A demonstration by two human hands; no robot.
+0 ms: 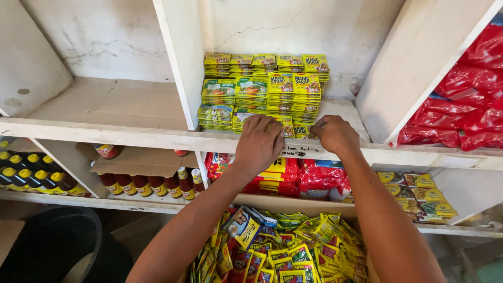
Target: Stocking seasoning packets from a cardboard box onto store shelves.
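between the two hands, at the shelf's front lip: low front stack of yellow seasoning sachets (293,128). left hand (258,145) lies palm down on its near edge, fingers together and curled over the packets; grip underneath cannot be told. right hand (335,135) just beside it, fingers bent onto the same row; whether it pinches a sachet is hidden. behind the knuckles: taller sachet stacks (264,89), tightly packed. risk, as judged: a nudge from either hand could slide the loose front row off the white shelf (157,137) into the box of mixed sachets (283,246) below the wrists. fingertips covered; red packets (461,105) cut off at right.
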